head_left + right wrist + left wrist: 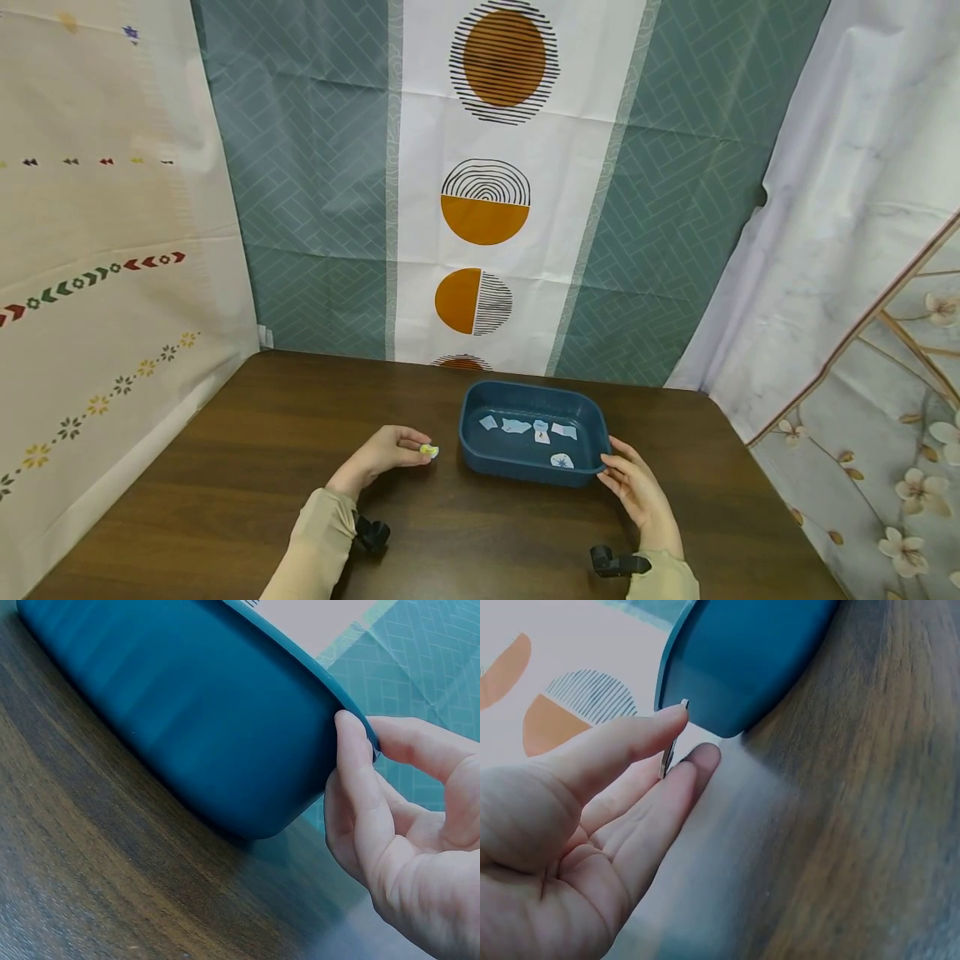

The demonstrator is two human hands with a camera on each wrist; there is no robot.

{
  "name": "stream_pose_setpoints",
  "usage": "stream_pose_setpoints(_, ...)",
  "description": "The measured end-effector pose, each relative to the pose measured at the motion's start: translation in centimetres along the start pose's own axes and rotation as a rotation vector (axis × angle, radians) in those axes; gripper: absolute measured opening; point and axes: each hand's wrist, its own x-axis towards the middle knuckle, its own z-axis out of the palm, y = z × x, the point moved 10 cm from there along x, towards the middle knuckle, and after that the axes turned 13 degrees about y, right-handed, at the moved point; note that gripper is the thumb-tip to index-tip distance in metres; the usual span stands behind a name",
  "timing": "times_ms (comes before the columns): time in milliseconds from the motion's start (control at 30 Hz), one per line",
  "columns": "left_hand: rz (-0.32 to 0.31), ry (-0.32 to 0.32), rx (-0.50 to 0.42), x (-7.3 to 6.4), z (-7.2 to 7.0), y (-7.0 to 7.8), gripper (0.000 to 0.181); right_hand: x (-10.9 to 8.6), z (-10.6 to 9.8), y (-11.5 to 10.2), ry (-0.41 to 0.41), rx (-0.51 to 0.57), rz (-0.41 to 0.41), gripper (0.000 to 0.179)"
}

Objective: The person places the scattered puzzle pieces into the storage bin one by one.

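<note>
Left of a dark blue plastic basin, my left hand pinches a small flat yellow-and-white piece between thumb and fingers. In the left wrist view the thin piece shows edge-on, so its face is hidden. My right hand grips the basin's right end; in the right wrist view the thumb is inside the rim and the fingers press the outer wall. Inside the basin lie several small pale pieces, among them a white one with a blue star-like mark.
The basin stands on a dark brown wooden table. Behind the table hangs a green-and-white patterned curtain, with a cream cloth at left and a white floral cloth at right. A black wrist mount sits on each forearm.
</note>
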Motion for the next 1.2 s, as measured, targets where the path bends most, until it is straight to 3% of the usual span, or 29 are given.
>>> stream_pose_setpoints(433, -0.038, 0.047, -0.039, 0.1, -0.6, -0.3, 0.047, 0.0, 0.1, 0.0, -0.003, 0.004, 0.006, 0.053)
stream_pose_setpoints(833, -0.008, 0.088, -0.034, 0.7, -0.7, 2.6, 0.049, 0.2, -0.1, 0.1, 0.004, 0.002, 0.007, 0.049)
stream_pose_setpoints(1000, 0.028, 0.094, -0.024, 1.2, -0.1, 4.2, 0.046, 0.2, -0.1, 0.1, 0.003, 0.012, 0.011, 0.048)
stream_pose_setpoints(1200, 0.028, 0.086, -0.031, 2.1, 1.4, 5.4, 0.041, 0.1, -0.1, 0.1, 0.000, 0.013, 0.016, 0.050)
